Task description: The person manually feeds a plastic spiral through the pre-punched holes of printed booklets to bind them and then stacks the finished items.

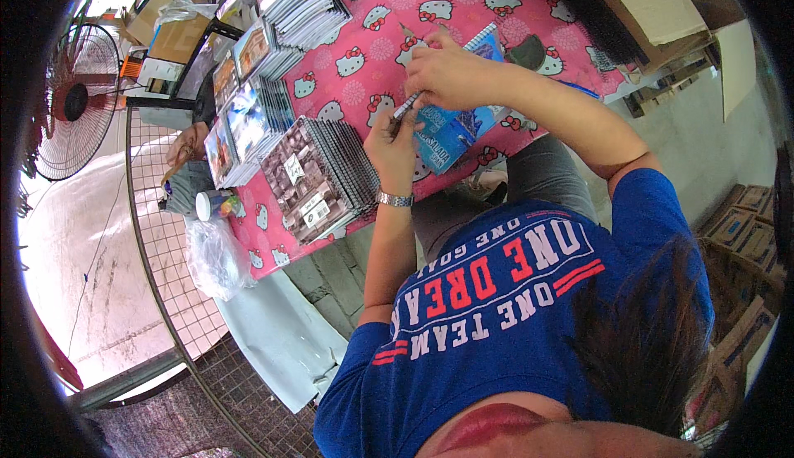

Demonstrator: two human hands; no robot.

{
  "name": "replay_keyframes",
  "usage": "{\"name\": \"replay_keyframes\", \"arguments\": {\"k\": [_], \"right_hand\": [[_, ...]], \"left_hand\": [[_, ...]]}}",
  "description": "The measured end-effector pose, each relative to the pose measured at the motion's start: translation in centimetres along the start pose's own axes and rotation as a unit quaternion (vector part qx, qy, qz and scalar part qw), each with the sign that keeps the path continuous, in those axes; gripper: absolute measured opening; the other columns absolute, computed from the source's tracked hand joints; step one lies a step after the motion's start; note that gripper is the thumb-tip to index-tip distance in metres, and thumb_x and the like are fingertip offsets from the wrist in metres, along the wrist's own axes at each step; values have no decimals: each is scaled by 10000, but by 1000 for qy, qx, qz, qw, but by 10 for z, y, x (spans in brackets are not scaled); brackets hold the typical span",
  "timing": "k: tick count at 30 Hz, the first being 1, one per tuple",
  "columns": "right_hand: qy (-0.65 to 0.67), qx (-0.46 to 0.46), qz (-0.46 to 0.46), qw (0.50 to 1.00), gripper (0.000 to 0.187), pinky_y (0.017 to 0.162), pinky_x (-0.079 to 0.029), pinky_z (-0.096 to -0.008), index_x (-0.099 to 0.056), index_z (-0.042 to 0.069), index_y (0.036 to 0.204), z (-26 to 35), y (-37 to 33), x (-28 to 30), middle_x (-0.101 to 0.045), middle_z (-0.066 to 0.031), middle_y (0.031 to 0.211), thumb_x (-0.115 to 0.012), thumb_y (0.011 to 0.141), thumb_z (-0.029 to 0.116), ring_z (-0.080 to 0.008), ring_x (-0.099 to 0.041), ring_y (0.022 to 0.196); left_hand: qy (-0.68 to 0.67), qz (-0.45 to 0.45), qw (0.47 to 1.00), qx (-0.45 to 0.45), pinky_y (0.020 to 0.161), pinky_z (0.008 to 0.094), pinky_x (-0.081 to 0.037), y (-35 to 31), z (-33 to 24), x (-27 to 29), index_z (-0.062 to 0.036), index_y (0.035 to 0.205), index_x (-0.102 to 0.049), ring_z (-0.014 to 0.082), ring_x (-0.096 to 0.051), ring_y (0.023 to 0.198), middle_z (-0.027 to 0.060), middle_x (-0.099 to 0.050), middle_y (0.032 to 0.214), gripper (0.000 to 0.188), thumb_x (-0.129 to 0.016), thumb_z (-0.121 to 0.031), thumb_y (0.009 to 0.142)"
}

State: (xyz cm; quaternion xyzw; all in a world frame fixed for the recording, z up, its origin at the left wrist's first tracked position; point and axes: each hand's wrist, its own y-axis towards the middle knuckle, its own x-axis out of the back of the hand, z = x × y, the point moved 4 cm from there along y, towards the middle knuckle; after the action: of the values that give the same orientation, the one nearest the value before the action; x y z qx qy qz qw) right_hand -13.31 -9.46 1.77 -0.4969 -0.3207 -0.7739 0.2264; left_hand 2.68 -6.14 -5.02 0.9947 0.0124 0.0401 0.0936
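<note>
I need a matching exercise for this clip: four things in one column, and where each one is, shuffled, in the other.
Things
1. blue-covered, spiral-bound notebook
2. silver metal-band wristwatch
3. round fan with a wire guard
4. crumpled clear plastic bag

Places
A. near the left edge of the picture
B. worn at the left wrist
C. by the left end of the pink patterned tablecloth
D. with the left hand and right hand at its spiral edge

Pairs: 1-D, 2-B, 3-A, 4-C

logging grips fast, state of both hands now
Left hand: closed, holding the blue, rectangular, wire-bound paper notebook.
Right hand: curled over the same notebook; grip cannot be told.
</note>
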Motion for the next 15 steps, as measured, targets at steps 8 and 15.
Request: {"name": "replay_keyframes", "arguments": {"k": [8,15], "right_hand": [[-59,-36,186,980,331,1028,-348,-506,-691,109,1080,25,7,13,-684,-78,1052,-648,786,255,-249,-610,1078],[37,-205,-363,908,317,925,-469,-451,-684,78,1040,-53,-75,46,-687,-130,1008,-683,796,280,-338,-634,986]], "left_hand": [[82,-6,996,-32,657,271,-575,-8,4,0,64,1077,-610,143,-667,822,95,-685,981,174,-583,41,907],[108,-45,987,-106,625,272,-589,-11,-24,0,16,1067,-560,108,-619,727,67,-608,917,170,-625,-72,937]]}}
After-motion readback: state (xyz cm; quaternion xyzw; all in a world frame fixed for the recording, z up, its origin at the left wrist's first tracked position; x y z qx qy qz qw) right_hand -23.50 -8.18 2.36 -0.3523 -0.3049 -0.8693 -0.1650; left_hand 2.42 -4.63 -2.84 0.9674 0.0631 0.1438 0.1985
